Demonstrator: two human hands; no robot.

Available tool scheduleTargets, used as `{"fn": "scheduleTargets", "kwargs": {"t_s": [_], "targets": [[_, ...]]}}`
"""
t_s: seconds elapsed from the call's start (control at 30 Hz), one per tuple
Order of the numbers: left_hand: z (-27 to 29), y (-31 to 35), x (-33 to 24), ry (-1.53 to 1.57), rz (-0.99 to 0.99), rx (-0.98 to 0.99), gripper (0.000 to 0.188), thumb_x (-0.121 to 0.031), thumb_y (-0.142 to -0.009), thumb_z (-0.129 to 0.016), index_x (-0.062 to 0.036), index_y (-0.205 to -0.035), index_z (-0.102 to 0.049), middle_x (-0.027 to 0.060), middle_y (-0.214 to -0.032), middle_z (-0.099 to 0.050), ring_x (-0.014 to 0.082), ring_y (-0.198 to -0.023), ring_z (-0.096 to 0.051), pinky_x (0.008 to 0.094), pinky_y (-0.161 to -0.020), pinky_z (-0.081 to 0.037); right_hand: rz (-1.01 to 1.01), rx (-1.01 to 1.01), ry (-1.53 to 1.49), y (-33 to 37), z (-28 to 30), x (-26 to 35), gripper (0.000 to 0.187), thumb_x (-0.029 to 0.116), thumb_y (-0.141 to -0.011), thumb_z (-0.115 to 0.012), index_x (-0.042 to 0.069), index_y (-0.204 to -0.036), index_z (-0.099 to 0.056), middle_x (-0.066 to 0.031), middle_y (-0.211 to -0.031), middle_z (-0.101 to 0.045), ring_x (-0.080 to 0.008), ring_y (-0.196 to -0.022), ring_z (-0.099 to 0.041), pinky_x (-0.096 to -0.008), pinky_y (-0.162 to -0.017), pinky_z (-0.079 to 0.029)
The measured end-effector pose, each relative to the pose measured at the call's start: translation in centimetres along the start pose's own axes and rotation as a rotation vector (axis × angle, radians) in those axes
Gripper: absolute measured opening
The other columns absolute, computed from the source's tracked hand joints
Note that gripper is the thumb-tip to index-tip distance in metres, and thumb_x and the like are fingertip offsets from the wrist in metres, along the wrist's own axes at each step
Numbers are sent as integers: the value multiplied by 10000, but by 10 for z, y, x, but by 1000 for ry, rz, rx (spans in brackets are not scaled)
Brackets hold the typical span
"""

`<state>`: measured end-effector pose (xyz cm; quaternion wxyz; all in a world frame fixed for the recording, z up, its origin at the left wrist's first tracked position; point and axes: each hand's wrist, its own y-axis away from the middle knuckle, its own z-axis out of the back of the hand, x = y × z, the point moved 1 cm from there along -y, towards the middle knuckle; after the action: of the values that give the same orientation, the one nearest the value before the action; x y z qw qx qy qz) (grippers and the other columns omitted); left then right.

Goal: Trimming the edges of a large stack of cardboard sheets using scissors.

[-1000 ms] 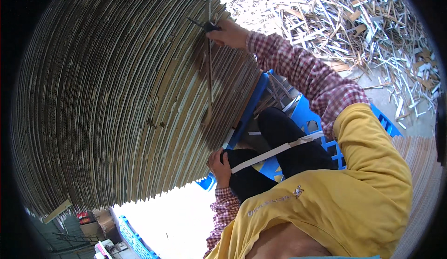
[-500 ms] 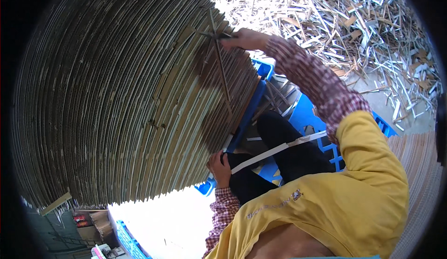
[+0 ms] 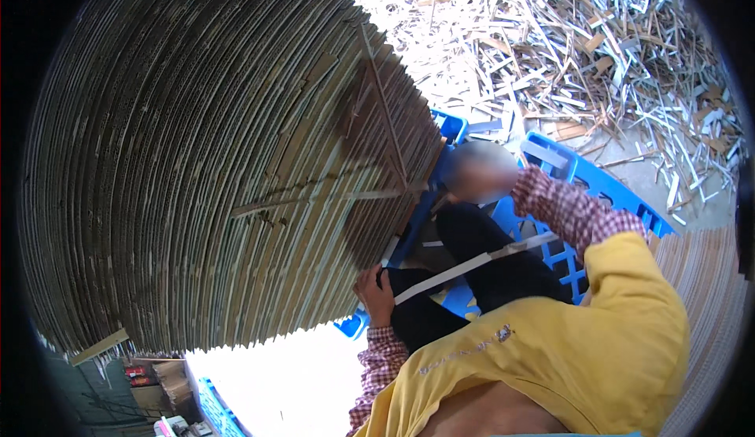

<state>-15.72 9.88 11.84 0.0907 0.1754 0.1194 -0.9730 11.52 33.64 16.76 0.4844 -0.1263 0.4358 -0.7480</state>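
While the left hand (image 3: 376, 294) rests at the edge of the cardboard stack (image 3: 197, 138) and the blurred right hand (image 3: 481, 173) is beside it, neither grip readable, stripping waste seems underway, probably calling next for a reach to the strip (image 3: 366, 195) across its face.

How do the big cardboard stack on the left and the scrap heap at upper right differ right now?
The cardboard stack is sheets packed closely side by side; the scrap heap is loose strips lying at many angles. The stack's edges run in roughly matching curves in this view, while the heap has no order. The left hand is at the stack's edge; neither hand is at the heap. Both show brown and pale tones.
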Motion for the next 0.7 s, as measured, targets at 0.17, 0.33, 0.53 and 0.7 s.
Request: {"fn": "scheduleTargets", "kwargs": {"t_s": [0.17, 0.33, 0.53, 0.7], "targets": [[5, 9, -2, -18, 2, 41, 224, -237, -814, -541, -75, -960, -595, 96, -979, -565, 276, -998, -471, 418, -896, -291, -1028, 584, -1183, -6, 23, -52, 459, 455, -814, -519, 41, -971, -638, -99, -896, -638, -173, -815, -584, -305, -752, -449], [-2, 12, 8, -81, 23, -33, 215, -232, -811, -546, -83, -957, -598, 94, -969, -567, 269, -979, -484, 420, -883, -300, -933, 526, -808, -92, 32, -109, 597, 617, -777, -456, 90, -986, -642, -32, -676, -558, -148, -602, -490, -322, -544, -380], [1, 5, -4, -18, 8, 16, 218, -223, -817, -542, -75, -966, -597, 96, -981, -570, 268, -989, -484, 410, -905, -295, -843, 505, -774, -167, 6, -114, 508, 537, -833, -437, 86, -853, -672, -48, -672, -600, -144, -634, -565, -322, -637, -462], [1, 5, -1, -17, -10, -6, 223, -229, -814, -546, -70, -963, -595, 95, -978, -571, 267, -986, -486, 412, -892, -298, -928, 256, -1009, -160, -22, -84, 463, 470, -812, -511, 31, -732, -630, -42, -577, -525, -131, -517, -503, -311, -505, -414]]}}
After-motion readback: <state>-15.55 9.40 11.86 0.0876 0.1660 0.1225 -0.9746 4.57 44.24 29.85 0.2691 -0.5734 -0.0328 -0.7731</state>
